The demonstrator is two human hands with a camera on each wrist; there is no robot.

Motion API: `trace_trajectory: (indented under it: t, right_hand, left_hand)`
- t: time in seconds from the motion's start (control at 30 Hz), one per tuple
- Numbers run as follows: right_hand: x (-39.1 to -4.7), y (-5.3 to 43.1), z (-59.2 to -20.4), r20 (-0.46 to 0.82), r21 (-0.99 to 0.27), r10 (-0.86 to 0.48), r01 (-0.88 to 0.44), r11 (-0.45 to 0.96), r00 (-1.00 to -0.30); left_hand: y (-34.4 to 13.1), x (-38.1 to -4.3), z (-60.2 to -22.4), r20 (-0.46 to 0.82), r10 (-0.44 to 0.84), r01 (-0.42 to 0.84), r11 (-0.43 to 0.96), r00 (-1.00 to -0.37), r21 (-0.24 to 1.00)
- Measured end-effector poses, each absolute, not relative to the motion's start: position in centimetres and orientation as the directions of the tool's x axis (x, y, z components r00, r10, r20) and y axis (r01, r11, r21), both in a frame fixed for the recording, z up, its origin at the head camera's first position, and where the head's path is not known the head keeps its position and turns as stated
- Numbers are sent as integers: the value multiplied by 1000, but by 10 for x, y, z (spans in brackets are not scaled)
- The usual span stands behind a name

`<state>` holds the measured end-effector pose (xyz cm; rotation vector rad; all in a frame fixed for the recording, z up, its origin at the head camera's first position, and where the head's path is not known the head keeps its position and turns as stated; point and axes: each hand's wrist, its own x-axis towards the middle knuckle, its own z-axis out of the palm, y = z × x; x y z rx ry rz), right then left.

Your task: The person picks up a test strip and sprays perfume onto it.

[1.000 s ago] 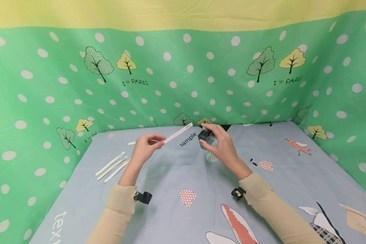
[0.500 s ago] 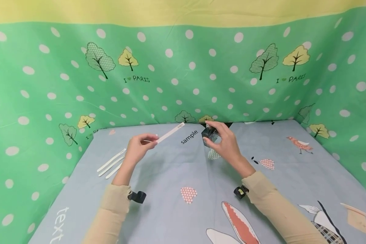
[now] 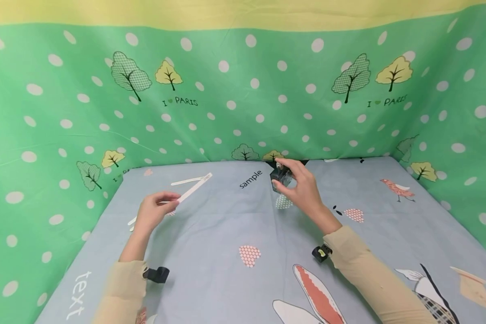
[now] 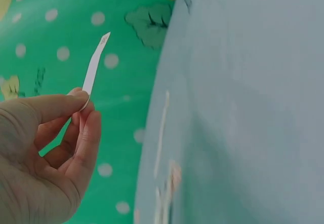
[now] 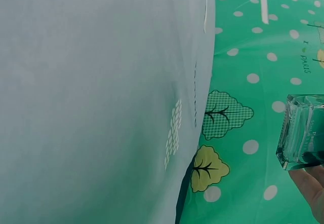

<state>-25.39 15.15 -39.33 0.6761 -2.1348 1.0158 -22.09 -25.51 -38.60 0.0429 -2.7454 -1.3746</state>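
My left hand (image 3: 155, 211) pinches a white paper test strip (image 3: 194, 188) between thumb and fingers, raised over the left part of the table. Small print marks the strip's far end, which bends slightly in the left wrist view. Another white strip (image 3: 182, 182) lies flat on the cloth just beyond it. More strips (image 3: 132, 221) lie left of this hand, mostly hidden behind it. Near the table's back edge, my right hand (image 3: 304, 185) grips a clear and dark glass perfume bottle (image 3: 280, 176). The bottle's square, bevelled base (image 5: 304, 133) shows in the right wrist view.
A grey-blue printed cloth (image 3: 210, 252) covers the table. Green dotted fabric (image 3: 210, 90) hangs as a wall behind it and along both sides. A black patch (image 3: 303, 163) shows at the back edge behind the right hand.
My left hand has drawn left and toward me with its strip, now covering most of the lying strips. The right hand stays nearly in place with the perfume bottle.
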Motion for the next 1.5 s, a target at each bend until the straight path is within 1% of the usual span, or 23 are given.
trace_trajectory:
  t: [0.2,0.47,0.63,0.8,0.97,1.2,1.37,1.5]
  right_hand:
    - [-253,152,-392,742,-478,-157,-679,557,-652]
    - [-253,151,-392,739,-478,-163,-679,558,-654]
    - [-253,151,-392,741,-478,-159,-678,558,-653]
    - [-253,151,-393,741,-480,-155,-677,558,-653]
    - [-254,150,-393,744,-475,-155,-678,561,-649]
    - [-253,150,-391,736,-489,-152,-673,556,-660]
    - [-254,151,-391,731,-491,-153,-668,559,-665]
    - [-254,151,-391,733,-489,-157,-673,556,-662]
  left_hand:
    - [-281,-208,-398,13,-92,-40,551,-996,833]
    - [-302,-194,-415,-93,-150,-162,556,-984,816]
    - [-311,-187,-421,-171,-155,-227,519,-973,824]
    - [-319,-183,-424,-203,-146,-250,515,-968,820]
    - [-325,-180,-422,-212,-141,-255,561,-967,787]
    - [-337,-179,-407,-190,-130,-228,659,-973,716]
    - [-339,-190,-394,-163,-147,-219,704,-976,676]
    - [-331,-205,-383,-118,-157,-196,718,-980,668]
